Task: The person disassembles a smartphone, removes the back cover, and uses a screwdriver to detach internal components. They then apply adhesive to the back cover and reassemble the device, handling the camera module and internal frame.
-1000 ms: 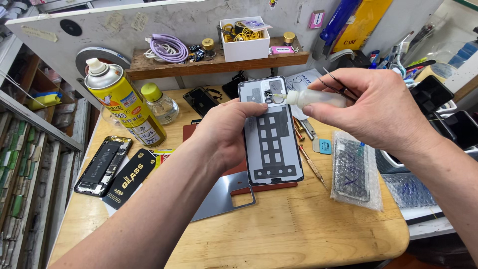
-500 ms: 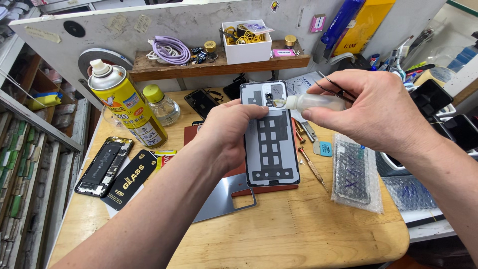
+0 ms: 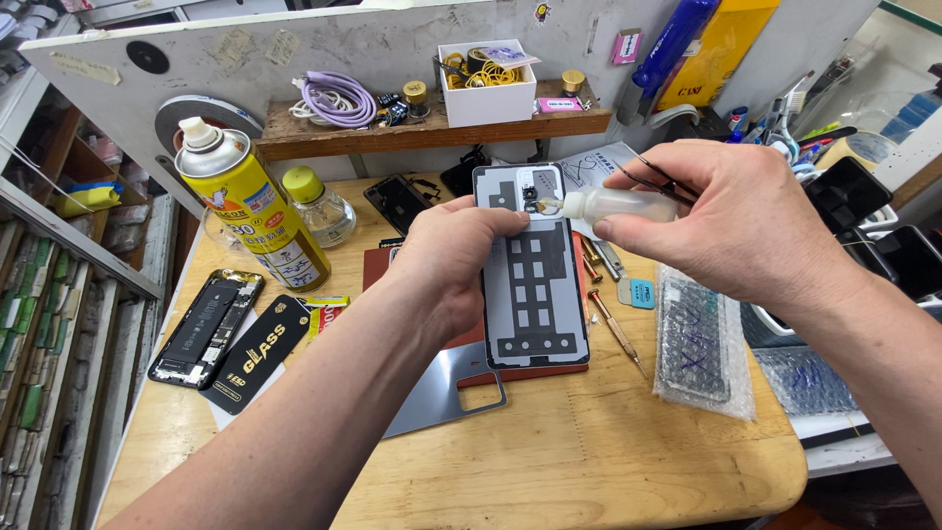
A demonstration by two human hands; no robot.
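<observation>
- The left hand grips the left edge of a grey phone back cover, thumb over its inner face, the cover held above a red mat at table centre.
- The right hand pinches a small clear squeeze bottle and thin tweezers, nozzle touching the cover's camera cut-out at 12 o'clock.
- A yellow spray can stands at the cover's 9 o'clock.
- A bubble-wrapped part lies at its 3 o'clock.
</observation>
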